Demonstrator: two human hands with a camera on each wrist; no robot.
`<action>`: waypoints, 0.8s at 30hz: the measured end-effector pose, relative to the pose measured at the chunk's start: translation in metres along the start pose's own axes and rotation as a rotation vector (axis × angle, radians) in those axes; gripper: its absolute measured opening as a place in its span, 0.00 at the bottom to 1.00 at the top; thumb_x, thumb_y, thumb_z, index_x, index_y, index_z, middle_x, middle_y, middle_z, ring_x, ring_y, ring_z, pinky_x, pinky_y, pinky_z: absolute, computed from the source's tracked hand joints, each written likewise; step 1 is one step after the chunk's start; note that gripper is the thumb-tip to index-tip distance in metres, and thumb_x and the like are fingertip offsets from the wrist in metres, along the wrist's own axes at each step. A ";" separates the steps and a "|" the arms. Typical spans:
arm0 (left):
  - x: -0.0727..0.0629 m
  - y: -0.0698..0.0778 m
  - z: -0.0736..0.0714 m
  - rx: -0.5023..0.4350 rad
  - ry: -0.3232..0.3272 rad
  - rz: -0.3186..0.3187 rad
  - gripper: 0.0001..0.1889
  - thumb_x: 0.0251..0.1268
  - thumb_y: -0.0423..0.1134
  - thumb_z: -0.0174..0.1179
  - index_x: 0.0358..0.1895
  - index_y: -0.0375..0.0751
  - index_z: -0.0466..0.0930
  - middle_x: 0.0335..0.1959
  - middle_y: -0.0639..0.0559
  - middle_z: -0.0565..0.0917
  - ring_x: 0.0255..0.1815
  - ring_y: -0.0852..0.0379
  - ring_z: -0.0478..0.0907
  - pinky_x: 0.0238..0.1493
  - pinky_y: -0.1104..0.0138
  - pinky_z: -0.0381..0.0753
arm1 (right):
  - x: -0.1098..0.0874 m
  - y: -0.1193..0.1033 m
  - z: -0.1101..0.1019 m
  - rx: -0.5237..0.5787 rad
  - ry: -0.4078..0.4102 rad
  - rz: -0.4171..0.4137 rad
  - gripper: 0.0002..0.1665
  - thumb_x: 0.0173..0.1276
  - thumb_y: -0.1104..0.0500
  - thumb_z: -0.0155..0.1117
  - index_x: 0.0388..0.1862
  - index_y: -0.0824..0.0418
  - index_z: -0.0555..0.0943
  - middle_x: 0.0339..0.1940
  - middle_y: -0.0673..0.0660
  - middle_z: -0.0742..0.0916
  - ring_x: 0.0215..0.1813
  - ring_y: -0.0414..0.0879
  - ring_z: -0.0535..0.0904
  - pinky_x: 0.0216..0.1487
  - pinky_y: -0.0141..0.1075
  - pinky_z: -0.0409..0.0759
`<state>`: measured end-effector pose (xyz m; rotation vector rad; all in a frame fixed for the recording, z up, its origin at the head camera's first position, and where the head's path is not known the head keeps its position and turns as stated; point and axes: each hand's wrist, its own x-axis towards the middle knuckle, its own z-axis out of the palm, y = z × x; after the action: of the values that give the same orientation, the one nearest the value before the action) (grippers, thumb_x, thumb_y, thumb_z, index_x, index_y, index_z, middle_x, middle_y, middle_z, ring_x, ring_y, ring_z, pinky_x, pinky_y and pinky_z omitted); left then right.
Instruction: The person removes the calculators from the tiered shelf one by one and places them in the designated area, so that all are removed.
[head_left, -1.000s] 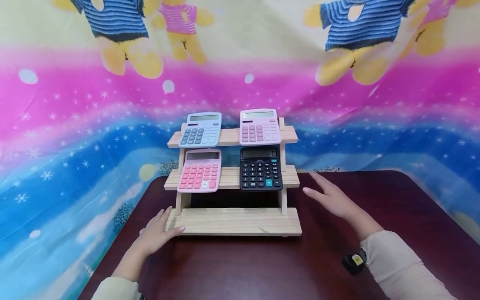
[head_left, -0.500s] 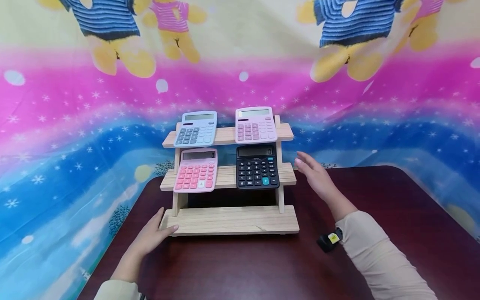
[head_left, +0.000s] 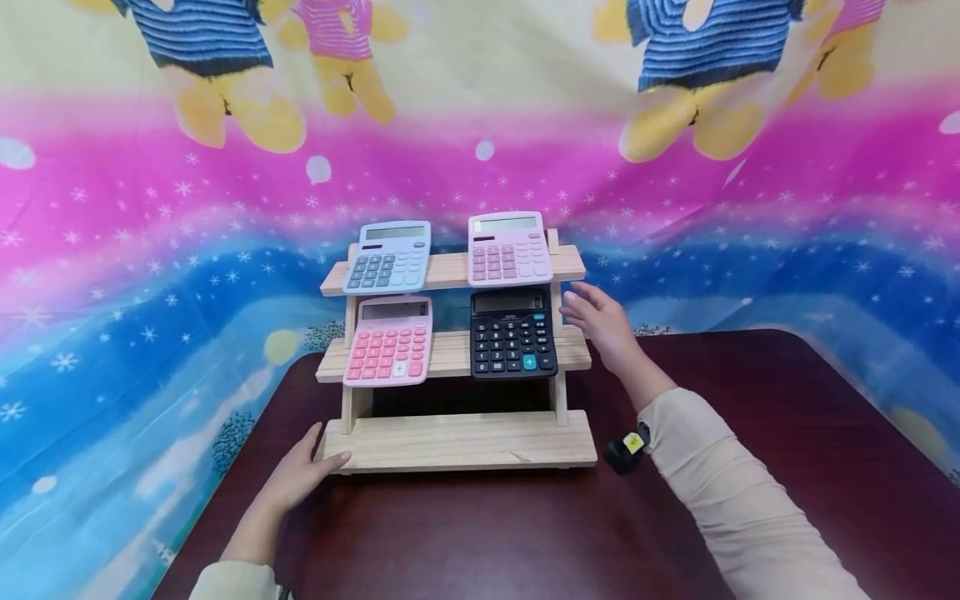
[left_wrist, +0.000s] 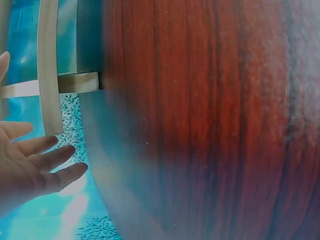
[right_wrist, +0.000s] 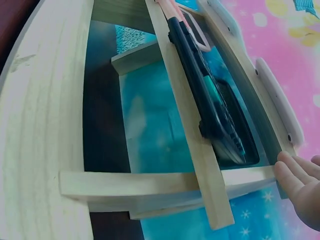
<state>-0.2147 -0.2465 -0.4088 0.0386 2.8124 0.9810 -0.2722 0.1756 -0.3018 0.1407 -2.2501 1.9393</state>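
Observation:
A three-tier wooden shelf [head_left: 465,443] stands on the dark table. Its top tier bears a light blue calculator [head_left: 389,257] at left and a pale pink calculator [head_left: 510,248] at right. On the middle tier lean a pink calculator [head_left: 389,342] and a black calculator [head_left: 513,335]. My left hand [head_left: 291,483] is at the left end of the bottom tier, thumb over its front corner; the left wrist view shows its straight, spread fingers [left_wrist: 55,159]. Beside the right upright, between the upper two tiers, is my right hand [head_left: 606,327], fingertips close to the wood, holding nothing.
A reddish-brown table [head_left: 480,533] carries the shelf. Behind and to the left hangs a printed cloth [head_left: 465,75] with bears and snowflakes. A small black device [head_left: 626,450] with a yellow label is strapped at the right wrist.
My right hand has moved left and up to the shelf's right side. The left hand stays by the bottom tier's left end. The head view has shifted slightly.

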 end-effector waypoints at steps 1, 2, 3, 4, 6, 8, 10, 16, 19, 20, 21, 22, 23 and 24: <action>0.000 -0.001 0.001 -0.005 0.001 -0.003 0.47 0.55 0.57 0.52 0.64 0.24 0.39 0.61 0.25 0.48 0.60 0.33 0.47 0.54 0.44 0.51 | 0.002 -0.001 0.002 0.007 0.005 0.009 0.39 0.62 0.46 0.51 0.65 0.65 0.55 0.59 0.65 0.67 0.56 0.56 0.67 0.56 0.44 0.61; 0.000 -0.001 0.001 -0.011 0.000 -0.006 0.47 0.55 0.57 0.52 0.64 0.24 0.39 0.61 0.25 0.48 0.60 0.33 0.47 0.54 0.44 0.51 | 0.004 -0.002 0.003 0.008 0.011 0.017 0.38 0.62 0.46 0.51 0.65 0.64 0.55 0.59 0.65 0.68 0.56 0.56 0.67 0.55 0.44 0.62; 0.001 -0.002 0.001 -0.021 0.000 -0.011 0.47 0.55 0.57 0.52 0.64 0.24 0.39 0.61 0.25 0.48 0.60 0.33 0.47 0.54 0.44 0.51 | 0.006 -0.002 0.004 0.009 0.016 0.023 0.38 0.63 0.46 0.51 0.65 0.63 0.55 0.58 0.66 0.68 0.56 0.56 0.67 0.55 0.45 0.62; 0.001 -0.002 0.002 -0.031 -0.002 -0.014 0.47 0.55 0.56 0.52 0.64 0.24 0.39 0.61 0.25 0.48 0.60 0.33 0.47 0.54 0.44 0.51 | 0.008 -0.002 0.006 0.006 0.024 0.032 0.37 0.63 0.46 0.51 0.65 0.63 0.55 0.58 0.65 0.69 0.55 0.55 0.68 0.55 0.45 0.62; 0.002 -0.004 0.003 -0.052 0.000 -0.020 0.47 0.54 0.56 0.53 0.64 0.25 0.39 0.61 0.26 0.49 0.60 0.33 0.48 0.54 0.44 0.51 | 0.016 0.001 0.008 0.027 0.036 0.036 0.37 0.62 0.46 0.52 0.65 0.61 0.57 0.57 0.65 0.70 0.53 0.53 0.70 0.53 0.43 0.65; 0.003 -0.005 0.004 -0.075 0.005 -0.022 0.47 0.54 0.55 0.53 0.64 0.25 0.39 0.61 0.26 0.50 0.60 0.34 0.49 0.54 0.44 0.51 | 0.026 0.007 0.009 0.066 0.045 0.041 0.37 0.61 0.46 0.53 0.65 0.61 0.58 0.57 0.64 0.70 0.52 0.51 0.71 0.51 0.41 0.67; 0.005 -0.006 0.005 -0.092 0.012 -0.026 0.46 0.54 0.54 0.54 0.64 0.25 0.40 0.60 0.26 0.51 0.60 0.34 0.50 0.54 0.44 0.51 | 0.035 0.012 0.011 0.099 0.053 0.047 0.38 0.60 0.45 0.54 0.64 0.60 0.58 0.58 0.63 0.70 0.51 0.49 0.72 0.50 0.38 0.68; 0.007 -0.011 0.009 -0.173 0.029 -0.060 0.45 0.54 0.53 0.55 0.64 0.26 0.42 0.60 0.26 0.53 0.58 0.35 0.53 0.54 0.46 0.53 | 0.063 0.035 0.013 0.170 0.080 0.074 0.43 0.54 0.40 0.56 0.65 0.57 0.57 0.57 0.61 0.71 0.50 0.46 0.73 0.46 0.32 0.71; 0.007 -0.014 0.009 -0.247 0.040 -0.063 0.43 0.56 0.50 0.54 0.64 0.26 0.41 0.59 0.26 0.54 0.57 0.36 0.55 0.53 0.47 0.56 | 0.058 0.022 0.018 0.162 0.089 0.095 0.42 0.57 0.41 0.54 0.66 0.59 0.56 0.56 0.63 0.71 0.51 0.48 0.73 0.47 0.33 0.71; 0.007 -0.015 0.009 -0.274 0.044 -0.062 0.43 0.56 0.49 0.54 0.64 0.26 0.41 0.59 0.26 0.54 0.57 0.36 0.56 0.53 0.47 0.57 | 0.055 0.015 0.020 0.170 0.092 0.102 0.40 0.59 0.43 0.54 0.65 0.60 0.56 0.56 0.64 0.72 0.51 0.49 0.72 0.47 0.34 0.71; 0.008 -0.016 0.009 -0.301 0.044 -0.057 0.42 0.57 0.47 0.54 0.64 0.26 0.40 0.59 0.26 0.55 0.56 0.36 0.57 0.52 0.47 0.59 | 0.052 0.009 0.022 0.175 0.094 0.111 0.39 0.60 0.45 0.53 0.65 0.61 0.55 0.55 0.65 0.72 0.52 0.51 0.72 0.48 0.35 0.70; 0.009 -0.018 0.010 -0.323 0.044 -0.051 0.42 0.57 0.47 0.54 0.64 0.25 0.40 0.59 0.26 0.55 0.56 0.35 0.58 0.51 0.47 0.60 | 0.049 0.002 0.023 0.180 0.096 0.120 0.37 0.62 0.47 0.52 0.65 0.62 0.56 0.55 0.65 0.72 0.52 0.52 0.71 0.48 0.36 0.70; 0.011 -0.021 0.011 -0.345 0.050 -0.046 0.42 0.57 0.46 0.55 0.64 0.26 0.41 0.59 0.26 0.55 0.55 0.35 0.59 0.49 0.48 0.63 | 0.047 -0.004 0.024 0.181 0.098 0.130 0.36 0.63 0.49 0.51 0.65 0.63 0.56 0.54 0.66 0.72 0.52 0.53 0.71 0.48 0.36 0.70; 0.012 -0.024 0.012 -0.361 0.047 -0.040 0.42 0.57 0.47 0.55 0.64 0.26 0.41 0.58 0.25 0.55 0.54 0.35 0.60 0.47 0.49 0.65 | 0.046 -0.007 0.025 0.197 0.100 0.141 0.34 0.64 0.50 0.51 0.65 0.63 0.56 0.54 0.66 0.73 0.52 0.53 0.71 0.47 0.36 0.71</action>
<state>-0.2244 -0.2571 -0.4345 -0.0851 2.6180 1.4782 -0.3178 0.1516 -0.2901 -0.0911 -2.0543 2.1852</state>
